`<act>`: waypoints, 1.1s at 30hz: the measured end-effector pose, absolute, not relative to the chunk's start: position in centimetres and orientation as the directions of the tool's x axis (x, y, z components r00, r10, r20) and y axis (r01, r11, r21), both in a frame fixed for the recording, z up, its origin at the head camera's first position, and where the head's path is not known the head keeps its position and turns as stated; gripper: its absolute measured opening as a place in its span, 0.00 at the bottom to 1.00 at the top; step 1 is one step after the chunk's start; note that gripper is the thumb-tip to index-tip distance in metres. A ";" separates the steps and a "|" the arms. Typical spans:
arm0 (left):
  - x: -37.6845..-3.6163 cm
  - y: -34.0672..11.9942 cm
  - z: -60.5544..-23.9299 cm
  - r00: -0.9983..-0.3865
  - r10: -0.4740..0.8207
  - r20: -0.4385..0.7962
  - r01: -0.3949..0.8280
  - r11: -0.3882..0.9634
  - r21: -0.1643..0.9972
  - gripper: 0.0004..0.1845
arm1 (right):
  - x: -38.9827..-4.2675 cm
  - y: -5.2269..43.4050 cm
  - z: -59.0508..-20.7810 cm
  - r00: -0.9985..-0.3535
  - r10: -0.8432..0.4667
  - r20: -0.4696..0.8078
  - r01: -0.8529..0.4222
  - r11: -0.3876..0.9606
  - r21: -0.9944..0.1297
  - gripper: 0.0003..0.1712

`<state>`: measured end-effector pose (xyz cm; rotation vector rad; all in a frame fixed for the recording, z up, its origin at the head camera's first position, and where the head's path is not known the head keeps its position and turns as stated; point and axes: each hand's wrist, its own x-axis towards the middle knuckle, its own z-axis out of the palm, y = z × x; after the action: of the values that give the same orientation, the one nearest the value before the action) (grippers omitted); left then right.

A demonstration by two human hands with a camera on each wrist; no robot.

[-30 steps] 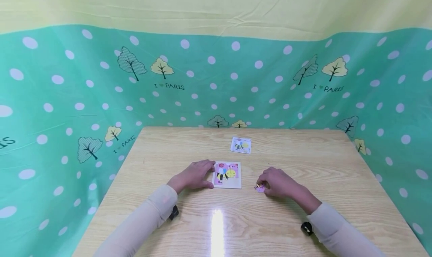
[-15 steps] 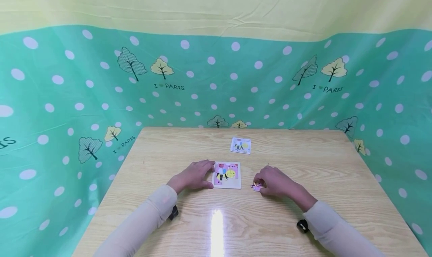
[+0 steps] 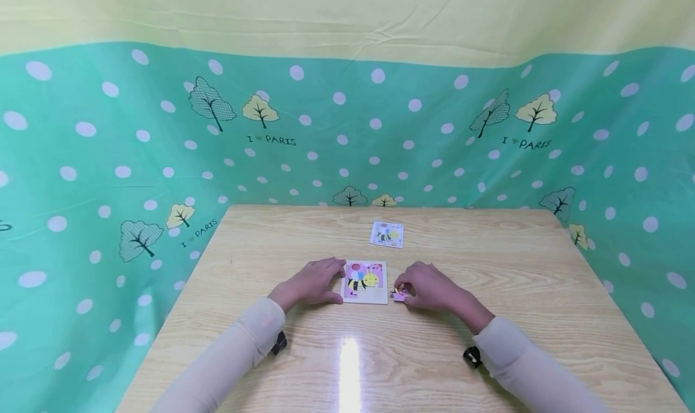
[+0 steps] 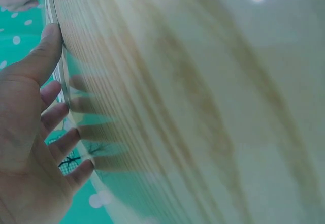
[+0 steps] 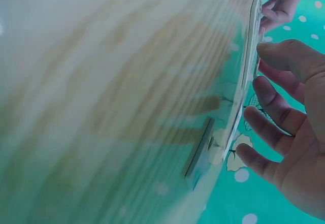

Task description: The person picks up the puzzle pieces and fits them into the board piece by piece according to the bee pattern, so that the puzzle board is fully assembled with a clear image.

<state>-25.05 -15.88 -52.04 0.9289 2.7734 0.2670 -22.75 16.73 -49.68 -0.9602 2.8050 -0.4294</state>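
Note:
A square puzzle tray (image 3: 376,297) with a pale frame lies on the table, showing a bee picture on pink. At its left side my left hand (image 3: 315,282) rests, the thumb by the lower left corner and the fingers by the upper left. In the left wrist view the fingers (image 4: 65,145) are spread and relaxed. Just right of the tray, my right hand (image 3: 431,286) pinches a small pink puzzle piece (image 3: 400,296) between thumb and fingers, low over the table. The hand partly hides the piece. In the right wrist view the other fingers (image 5: 269,132) stand apart.
Behind the tray lies a card (image 3: 387,234) with a similar bee picture; its reflection shows in the right wrist view. The wooden table (image 3: 488,238) meets a green dotted cloth (image 3: 304,178) at the back and sides. Glare streaks the near tabletop.
My right hand has slid left with the puzzle piece, from well right of the tray to close beside its right edge. The left hand and the tray have stayed put.

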 end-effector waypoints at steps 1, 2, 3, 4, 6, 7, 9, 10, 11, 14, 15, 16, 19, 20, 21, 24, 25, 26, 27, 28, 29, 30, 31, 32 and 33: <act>-25.1 -15.9 -52.0 -0.780 0.611 -0.133 0.575 0.784 0.233 0.36 | -22.8 16.5 -49.7 -0.782 -0.622 -0.046 -0.578 0.751 -0.319 0.15; -25.1 -15.9 -52.0 -0.779 0.613 -0.132 0.577 0.783 0.231 0.36 | -22.9 16.4 -49.8 -0.779 -0.625 -0.047 -0.581 0.749 -0.318 0.15; -25.1 -15.9 -52.0 -0.778 0.614 -0.132 0.578 0.783 0.230 0.36 | -23.0 16.2 -49.9 -0.778 -0.627 -0.047 -0.582 0.746 -0.323 0.15; -25.0 -15.9 -52.0 -0.778 0.615 -0.133 0.579 0.782 0.230 0.36 | -23.0 16.0 -49.9 -0.776 -0.630 -0.045 -0.585 0.744 -0.323 0.15; -25.0 -15.8 -51.9 -0.777 0.615 -0.135 0.579 0.781 0.233 0.36 | -23.1 15.6 -50.0 -0.772 -0.635 -0.041 -0.590 0.738 -0.328 0.16; -25.0 -15.8 -51.9 -0.776 0.616 -0.137 0.579 0.781 0.234 0.35 | -23.2 15.4 -50.0 -0.770 -0.637 -0.040 -0.591 0.735 -0.332 0.16; -25.0 -15.8 -51.8 -0.776 0.615 -0.141 0.578 0.782 0.233 0.35 | -23.2 14.9 -50.0 -0.770 -0.636 -0.044 -0.589 0.736 -0.335 0.16; -25.0 -15.8 -51.8 -0.776 0.615 -0.142 0.577 0.782 0.235 0.35 | -23.3 14.6 -50.0 -0.770 -0.636 -0.048 -0.587 0.736 -0.336 0.16; -25.0 -15.8 -51.8 -0.776 0.615 -0.142 0.577 0.782 0.236 0.35 | -23.3 14.4 -49.9 -0.769 -0.637 -0.051 -0.586 0.735 -0.340 0.16; -25.0 -15.8 -51.8 -0.777 0.612 -0.144 0.574 0.784 0.237 0.35 | -23.5 13.7 -49.8 -0.766 -0.640 -0.058 -0.588 0.734 -0.341 0.17; -25.0 -15.8 -51.8 -0.778 0.611 -0.144 0.573 0.785 0.237 0.35 | -23.5 13.4 -49.8 -0.765 -0.641 -0.062 -0.586 0.733 -0.345 0.17; -25.0 -15.8 -51.8 -0.779 0.611 -0.144 0.572 0.785 0.237 0.35 | -23.6 13.2 -49.7 -0.765 -0.641 -0.064 -0.584 0.732 -0.351 0.17; -25.0 -15.8 -51.8 -0.780 0.610 -0.142 0.572 0.786 0.236 0.35 | -23.8 12.5 -49.7 -0.764 -0.642 -0.067 -0.581 0.729 -0.361 0.18; -25.0 -15.8 -51.8 -0.779 0.611 -0.139 0.572 0.785 0.239 0.35 | -23.9 12.2 -49.7 -0.762 -0.644 -0.070 -0.583 0.728 -0.361 0.18; -24.9 -15.8 -51.8 -0.779 0.611 -0.139 0.572 0.784 0.240 0.35 | -23.9 12.0 -49.8 -0.760 -0.647 -0.072 -0.584 0.726 -0.362 0.18; -24.9 -15.8 -51.7 -0.778 0.612 -0.139 0.571 0.783 0.248 0.35 | -24.1 11.4 -49.8 -0.753 -0.653 -0.079 -0.591 0.724 -0.356 0.18; -24.9 -15.8 -51.7 -0.778 0.613 -0.139 0.571 0.782 0.250 0.35 | -24.2 11.2 -49.8 -0.750 -0.656 -0.082 -0.592 0.722 -0.359 0.18; -24.9 -15.8 -51.7 -0.778 0.613 -0.141 0.571 0.782 0.250 0.35 | -24.2 11.0 -49.8 -0.747 -0.659 -0.087 -0.593 0.720 -0.359 0.18; -24.9 -15.9 -51.7 -0.778 0.612 -0.142 0.570 0.783 0.250 0.35 | -24.3 10.9 -49.8 -0.746 -0.660 -0.091 -0.592 0.720 -0.363 0.19; -24.9 -15.9 -51.8 -0.778 0.612 -0.141 0.570 0.783 0.249 0.35 | -24.3 10.7 -49.8 -0.743 -0.663 -0.095 -0.594 0.718 -0.363 0.19; -24.9 -15.9 -51.8 -0.779 0.612 -0.141 0.570 0.783 0.247 0.34 | -24.4 10.5 -49.9 -0.739 -0.666 -0.097 -0.597 0.715 -0.363 0.19; -24.9 -15.9 -51.8 -0.779 0.611 -0.140 0.570 0.784 0.247 0.34 | -24.5 10.4 -50.0 -0.737 -0.669 -0.098 -0.600 0.714 -0.362 0.19; -24.9 -15.9 -51.8 -0.779 0.611 -0.139 0.570 0.784 0.246 0.34 | -24.5 10.2 -50.1 -0.733 -0.673 -0.100 -0.606 0.712 -0.355 0.20; -24.9 -15.9 -51.8 -0.780 0.611 -0.139 0.571 0.784 0.245 0.34 | -24.6 10.1 -50.2 -0.730 -0.676 -0.101 -0.611 0.711 -0.347 0.20; -24.9 -15.9 -51.8 -0.780 0.611 -0.138 0.571 0.783 0.246 0.34 | -24.7 10.0 -50.2 -0.726 -0.680 -0.102 -0.617 0.710 -0.341 0.20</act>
<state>-24.90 -15.86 -51.78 0.9277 2.7652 0.2826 -24.65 9.99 -50.25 -1.0377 2.6970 -0.4207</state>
